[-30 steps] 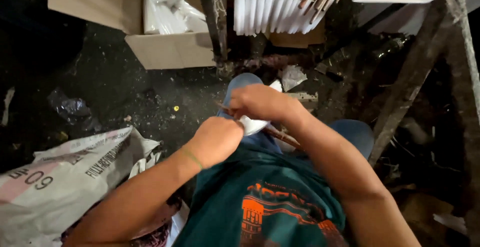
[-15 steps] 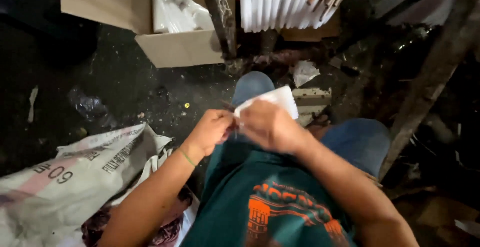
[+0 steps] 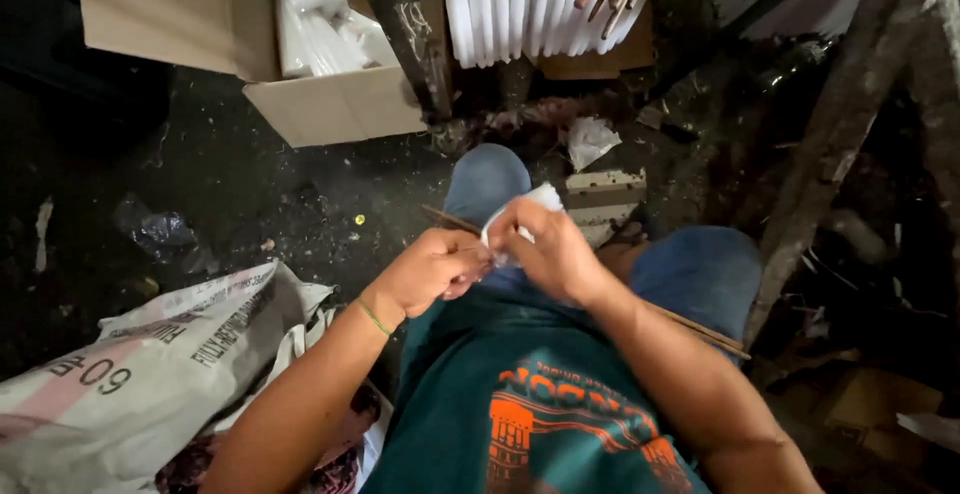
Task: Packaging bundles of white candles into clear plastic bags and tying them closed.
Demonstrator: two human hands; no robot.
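Both my hands meet over my lap, above my blue-jeaned knees. My left hand [image 3: 432, 267] is closed around a thin brown stick [image 3: 447, 219] whose tip pokes out to the upper left; the same stick reappears past my right forearm at the lower right. My right hand [image 3: 553, 250] pinches a small white folded sheet [image 3: 541, 197] against the stick, right beside my left fingers. Most of the sheet is hidden under my right hand.
A printed white sack [image 3: 130, 374] lies at my left. An open cardboard box [image 3: 330, 104] with white plastic-wrapped packs stands ahead, beside a dark frame [image 3: 415, 44] holding white sheets and sticks. Slanted wooden beams [image 3: 830, 154] rise at the right. The dark floor is littered.
The white sheet stood spread above my right hand half a second ago; now it is folded down and mostly covered. My hands have closed together on the stick.
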